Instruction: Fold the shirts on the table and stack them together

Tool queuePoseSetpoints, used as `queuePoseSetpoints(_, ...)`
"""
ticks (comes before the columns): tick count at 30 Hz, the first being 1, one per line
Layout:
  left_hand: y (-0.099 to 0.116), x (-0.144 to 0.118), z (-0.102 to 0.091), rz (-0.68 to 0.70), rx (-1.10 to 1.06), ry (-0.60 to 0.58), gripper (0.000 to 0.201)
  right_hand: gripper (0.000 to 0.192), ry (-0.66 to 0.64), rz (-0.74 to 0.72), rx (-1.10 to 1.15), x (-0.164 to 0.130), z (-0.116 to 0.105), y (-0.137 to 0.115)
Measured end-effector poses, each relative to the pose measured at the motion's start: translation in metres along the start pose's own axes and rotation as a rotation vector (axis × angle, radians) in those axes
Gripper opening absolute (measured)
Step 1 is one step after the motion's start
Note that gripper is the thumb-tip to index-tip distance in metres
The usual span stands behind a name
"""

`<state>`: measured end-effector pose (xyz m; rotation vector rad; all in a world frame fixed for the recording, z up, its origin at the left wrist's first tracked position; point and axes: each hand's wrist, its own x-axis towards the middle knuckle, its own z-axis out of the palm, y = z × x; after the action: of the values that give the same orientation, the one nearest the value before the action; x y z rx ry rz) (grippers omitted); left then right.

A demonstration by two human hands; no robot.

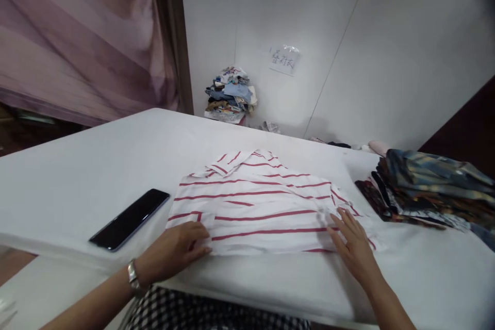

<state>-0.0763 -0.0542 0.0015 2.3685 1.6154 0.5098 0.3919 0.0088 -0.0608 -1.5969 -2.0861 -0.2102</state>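
A white shirt with red stripes (pixel 266 206) lies spread on the white-covered table, its collar at the far side and part of its left side turned inward. My left hand (pixel 180 245) rests at the near left corner of the shirt, fingers bent and touching the cloth. A gap shows between its thumb and fingers. On the near right part of the shirt, my right hand (pixel 351 242) lies open with its fingers apart. A silvery bracelet (pixel 133 274) is on my left wrist.
A dark-screened phone (pixel 131 219) lies left of the shirt. Folded dark and plaid clothes (pixel 436 185) are piled at the right. Beyond the table's far edge stands another stack of clothes (pixel 231 94), below a paper sign (pixel 284 59) on the wall. A pinkish curtain (pixel 85 36) hangs at the left.
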Motion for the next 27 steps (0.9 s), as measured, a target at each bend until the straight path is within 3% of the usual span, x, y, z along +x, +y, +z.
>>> queuePoseSetpoints(3,-0.007,0.027,-0.012,-0.091,-0.006,-0.045,0.033,0.052,-0.122,0.039,-0.036,0.010,0.016,-0.002)
queuePoseSetpoints(8,-0.033,0.106,-0.008,-0.204,0.165,0.076,0.038,0.056,-0.389,0.072,-0.079,0.016,0.043,-0.007)
queuePoseSetpoints(13,-0.061,0.185,0.010,-0.388,0.219,0.021,0.044,0.055,-0.392,0.052,-0.115,0.014,0.048,-0.009)
queuePoseSetpoints(17,-0.082,0.222,0.007,-0.548,0.160,0.007,0.035,0.054,-0.362,0.034,-0.124,0.014,0.044,-0.012)
queuePoseSetpoints(22,-0.094,0.245,-0.035,-0.626,0.113,0.162,0.039,0.055,-0.367,0.040,-0.116,0.015,0.041,-0.016)
queuePoseSetpoints(25,-0.078,0.254,-0.072,-0.585,0.103,0.350,0.046,0.055,-0.379,0.052,-0.100,0.015,0.041,-0.017)
queuePoseSetpoints(27,-0.053,0.255,-0.095,-0.458,0.038,0.554,0.044,0.055,-0.380,0.067,-0.067,0.016,0.040,-0.017)
